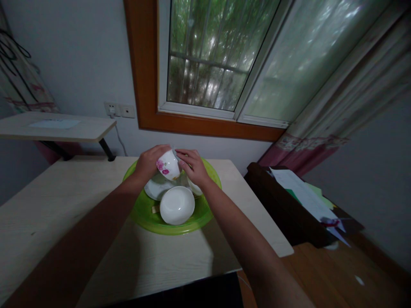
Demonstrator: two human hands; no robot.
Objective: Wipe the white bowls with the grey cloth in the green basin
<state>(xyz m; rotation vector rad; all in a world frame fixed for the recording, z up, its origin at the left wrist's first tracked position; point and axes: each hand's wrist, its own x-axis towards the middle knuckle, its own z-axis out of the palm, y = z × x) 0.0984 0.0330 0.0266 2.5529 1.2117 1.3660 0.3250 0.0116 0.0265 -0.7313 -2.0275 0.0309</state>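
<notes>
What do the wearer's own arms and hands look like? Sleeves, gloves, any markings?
Left hand and right hand: both ungloved, five-fingered human hands. Forearms bare, no sleeves in view. No watch or bracelet visible on either wrist, no cables, no obvious markings. Fingers partly hidden; small rings can't be ruled out.

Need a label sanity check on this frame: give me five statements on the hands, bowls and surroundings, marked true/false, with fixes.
1. The left hand holds a flowered bowl. True.
2. The plain white bowl nearest the camera is gripped by the right hand. False: it sits in the basin; the right hand is up at the flowered bowl.
3. The basin is green and stands on the table. True.
4. The wall sockets are right of the window. False: the sockets are left of the window.
5. A sheet of paper lies on the raised shelf. True.
</notes>
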